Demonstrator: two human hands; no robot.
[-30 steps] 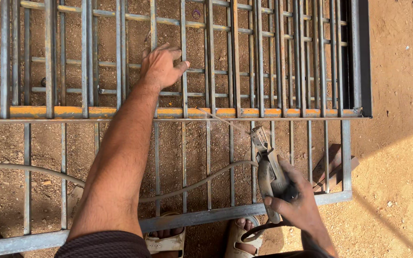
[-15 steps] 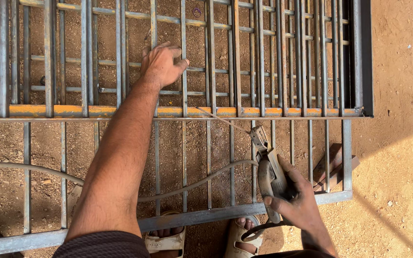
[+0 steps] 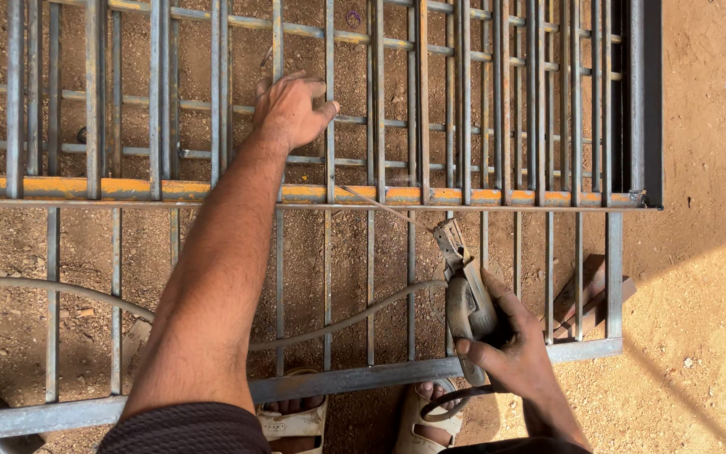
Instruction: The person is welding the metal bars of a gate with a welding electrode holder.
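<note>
Low at the near right, over the grey steel bar grille [image 3: 380,109] lying flat on brown dirt [image 3: 707,168], the right hand [image 3: 510,357] grips a grey welding electrode holder [image 3: 464,290], its thin rod [image 3: 380,204] reaching left toward the yellow-painted crossbar [image 3: 60,187]. Farther off, the left hand [image 3: 291,109] rests curled on the bars. Sandalled feet [image 3: 296,419] show beneath the near frame rail.

We see the grey metal bar gate [image 3: 464,101] run off the frame's top and left edges. Our right hand [image 3: 514,357] covers the rear of the grey electrode holder [image 3: 464,294]; its tip is too small to make out. Both beige sandals [image 3: 296,420] are cut at the bottom edge.
</note>
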